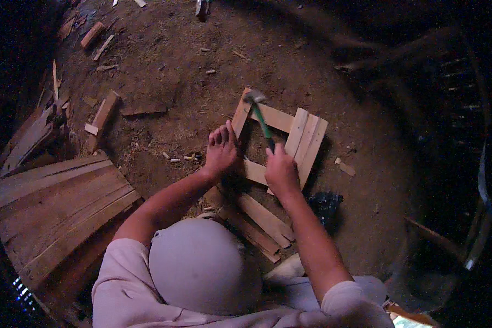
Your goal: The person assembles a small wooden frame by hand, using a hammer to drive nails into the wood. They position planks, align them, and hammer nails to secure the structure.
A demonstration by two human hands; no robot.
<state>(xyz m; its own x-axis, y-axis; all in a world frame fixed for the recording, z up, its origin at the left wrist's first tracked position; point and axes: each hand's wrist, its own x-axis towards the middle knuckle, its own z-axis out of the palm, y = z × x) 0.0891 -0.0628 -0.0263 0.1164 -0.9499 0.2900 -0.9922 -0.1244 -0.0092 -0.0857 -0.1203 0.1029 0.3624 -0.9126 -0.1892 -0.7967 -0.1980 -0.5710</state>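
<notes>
Dim and grainy, the view fades to black around its curved rim; bright patches (413, 318) glare low down; the hammer (262, 118) looks soft.

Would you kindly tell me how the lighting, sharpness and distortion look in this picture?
Head view, lighting: dim, with the corners and far right nearly black, and a bright patch at the lower right. Head view, sharpness: the hammer's head looks soft, cause unclear. Head view, distortion: the board panel at left curves along the rim.
</notes>
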